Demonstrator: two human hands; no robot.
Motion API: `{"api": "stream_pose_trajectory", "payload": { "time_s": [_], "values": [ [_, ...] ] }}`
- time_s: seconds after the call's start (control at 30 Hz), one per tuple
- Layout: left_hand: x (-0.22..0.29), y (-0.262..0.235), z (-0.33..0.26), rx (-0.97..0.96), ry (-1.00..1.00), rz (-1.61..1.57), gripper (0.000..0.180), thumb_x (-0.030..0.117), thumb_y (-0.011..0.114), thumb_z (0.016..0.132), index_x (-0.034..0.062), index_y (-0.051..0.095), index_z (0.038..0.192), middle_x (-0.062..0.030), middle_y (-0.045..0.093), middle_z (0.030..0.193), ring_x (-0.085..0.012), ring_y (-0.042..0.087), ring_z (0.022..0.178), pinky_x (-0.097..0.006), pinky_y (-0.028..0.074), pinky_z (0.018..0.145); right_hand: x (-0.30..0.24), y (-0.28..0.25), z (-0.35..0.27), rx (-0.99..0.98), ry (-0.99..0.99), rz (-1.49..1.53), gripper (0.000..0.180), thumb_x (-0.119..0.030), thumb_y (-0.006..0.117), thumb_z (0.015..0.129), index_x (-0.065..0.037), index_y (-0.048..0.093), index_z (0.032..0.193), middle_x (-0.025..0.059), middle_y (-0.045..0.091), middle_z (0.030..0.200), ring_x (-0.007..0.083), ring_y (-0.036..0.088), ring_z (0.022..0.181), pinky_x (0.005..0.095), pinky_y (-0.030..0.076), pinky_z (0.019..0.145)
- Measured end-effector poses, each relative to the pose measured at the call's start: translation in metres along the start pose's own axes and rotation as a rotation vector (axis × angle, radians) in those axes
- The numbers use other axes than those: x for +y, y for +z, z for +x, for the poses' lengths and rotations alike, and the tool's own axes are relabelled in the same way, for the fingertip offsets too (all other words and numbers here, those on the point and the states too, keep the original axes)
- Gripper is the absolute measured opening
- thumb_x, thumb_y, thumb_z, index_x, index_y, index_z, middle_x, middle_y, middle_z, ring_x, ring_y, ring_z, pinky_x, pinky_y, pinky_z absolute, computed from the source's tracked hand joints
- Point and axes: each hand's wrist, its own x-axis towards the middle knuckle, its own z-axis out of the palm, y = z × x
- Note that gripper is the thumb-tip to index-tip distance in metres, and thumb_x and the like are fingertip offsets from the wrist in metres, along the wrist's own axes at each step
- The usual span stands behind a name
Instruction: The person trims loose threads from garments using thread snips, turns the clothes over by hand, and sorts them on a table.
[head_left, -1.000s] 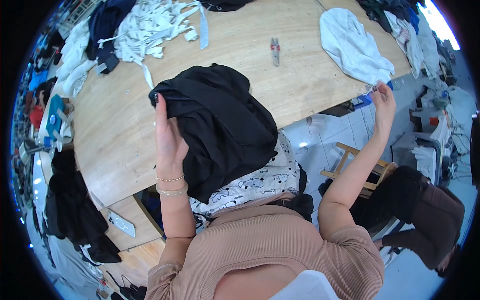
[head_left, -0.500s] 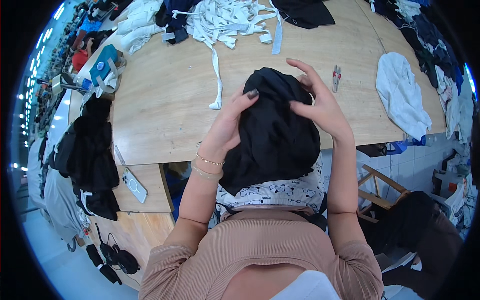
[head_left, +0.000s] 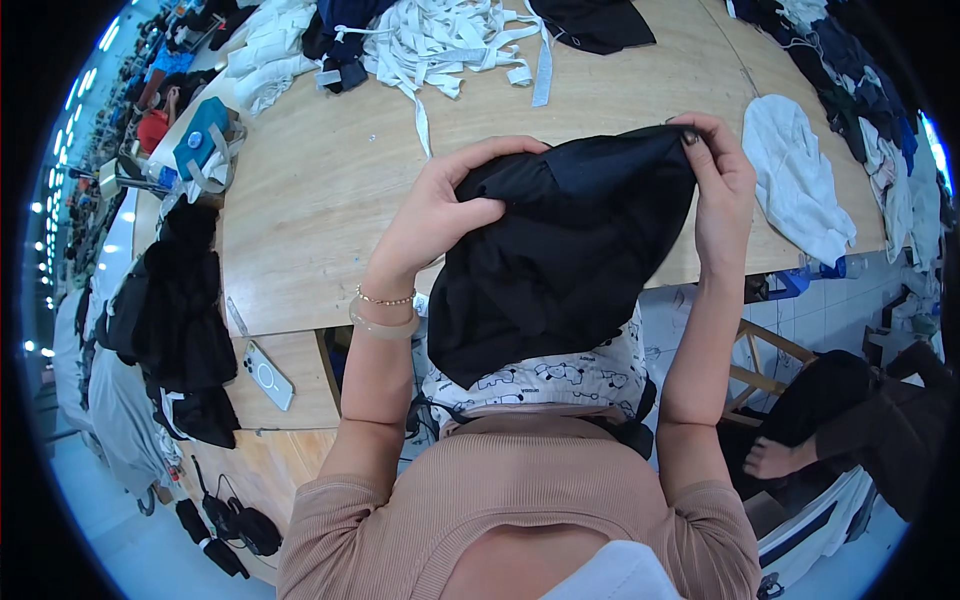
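Note:
A piece of black cloth (head_left: 560,250), perhaps a garment, is stretched between my hands above the table's near edge. Its lower part hangs over the white patterned fabric (head_left: 540,385) at my lap. My left hand (head_left: 450,200) is closed on the cloth's upper left edge, thumb on the near side and fingers partly behind it. At the upper right corner my right hand (head_left: 715,175) pinches the cloth between thumb and fingers. What kind of garment it is, I cannot tell.
A heap of white strips (head_left: 440,45) lies at the table's far side, beside a dark cloth (head_left: 595,22). On the right is a white cloth (head_left: 797,175). A phone (head_left: 268,376) rests at left, near black garments (head_left: 185,310). A co-worker's hand (head_left: 780,458) shows at lower right.
My hands have moved apart, the right one outward to a corner of the black cloth. The cloth is now spread wider. The co-worker's hand has come into sight at lower right.

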Motion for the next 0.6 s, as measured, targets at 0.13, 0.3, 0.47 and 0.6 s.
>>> {"api": "stream_pose_trajectory", "payload": {
  "time_s": [0.13, 0.3, 0.47, 0.6],
  "values": [
    [0.0, 0.007, 0.0, -0.035, 0.018, 0.213, 0.052, -0.005, 0.049, 0.063, -0.003, 0.055, 0.115, -0.0067, 0.056, 0.116, -0.0142, 0.052, 0.108, -0.025, 0.037, 0.097, -0.011, 0.001, 0.013, 0.093, -0.075, 0.043, 0.013, -0.005, 0.053, 0.089, 0.001, 0.062, 0.096, -0.0004, 0.06, 0.087, 0.005, 0.052, 0.082, 0.0171, 0.039, 0.077],
    [-0.001, 0.012, 0.014, 0.04, 0.351, 0.754, 0.045, -0.003, 0.051, 0.065, -0.0022, 0.052, 0.11, -0.0063, 0.054, 0.11, -0.0137, 0.049, 0.107, -0.026, 0.036, 0.098, -0.024, 0.002, 0.04, 0.012, -0.272, -0.054, 0.017, -0.014, 0.053, 0.091, 0.0, 0.061, 0.095, -0.0026, 0.056, 0.079, 0.004, 0.048, 0.074, 0.0182, 0.038, 0.071],
    [0.017, 0.02, 0.015, -0.114, 0.088, 0.214, 0.039, 0.0, 0.057, 0.068, -0.0009, 0.051, 0.107, -0.0036, 0.054, 0.103, -0.0105, 0.048, 0.101, -0.026, 0.038, 0.093, -0.044, 0.015, 0.059, 0.022, -0.118, 0.094, 0.024, -0.02, 0.049, 0.094, 0.001, 0.059, 0.1, -0.003, 0.059, 0.086, 0.0042, 0.051, 0.081, 0.0179, 0.039, 0.078],
    [0.02, 0.029, 0.012, -0.13, 0.039, -0.077, 0.033, 0.007, 0.063, 0.078, -0.0021, 0.052, 0.108, -0.0004, 0.054, 0.101, -0.0062, 0.047, 0.092, -0.021, 0.04, 0.082, -0.055, 0.018, 0.062, -0.227, -0.097, -0.14, 0.02, -0.021, 0.05, 0.093, -0.003, 0.057, 0.098, 0.0005, 0.056, 0.079, 0.0099, 0.052, 0.071, 0.0228, 0.045, 0.07]
  ]
}}
